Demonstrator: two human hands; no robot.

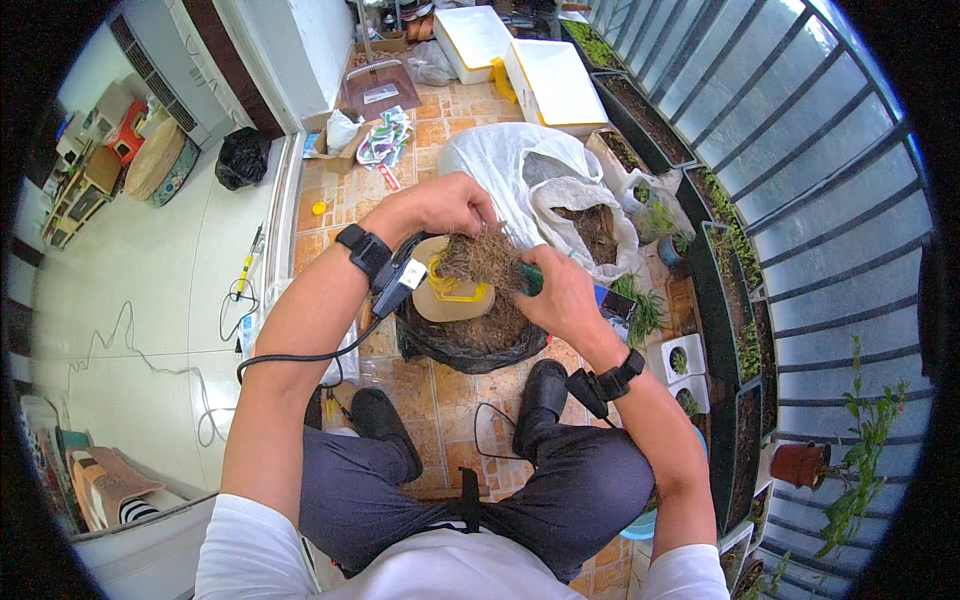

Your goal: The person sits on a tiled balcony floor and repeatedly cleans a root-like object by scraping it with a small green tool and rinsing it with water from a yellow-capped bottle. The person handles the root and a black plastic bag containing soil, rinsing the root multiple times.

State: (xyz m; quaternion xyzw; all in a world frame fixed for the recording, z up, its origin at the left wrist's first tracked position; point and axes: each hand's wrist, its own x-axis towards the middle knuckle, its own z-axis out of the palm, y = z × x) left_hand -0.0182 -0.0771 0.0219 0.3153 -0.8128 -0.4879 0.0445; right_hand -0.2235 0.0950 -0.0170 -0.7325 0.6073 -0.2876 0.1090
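Observation:
My left hand [459, 204] is curled at the far edge of a clump of dry, matted roots and soil [480, 259], its fingertips against the strands. In my right hand [561, 291] is a dark green object [532, 280], possibly a small pot, pressed against the clump's right side; my fingers hide most of it. Beneath lies a beige board or lid [442, 306] with a yellow cord-like piece [441, 285] on it. That rests over a black plastic bag [450, 358] holding dark soil [491, 330], on the floor before my feet.
Beyond stand a white sack of soil [596, 229] and white foam boxes [559, 82]. Long planters [724, 300] line the railing on the right. Pulled grass-like plants [639, 309] lie near my right wrist. Seed packets [386, 139] and a carton [341, 154] sit at the far left.

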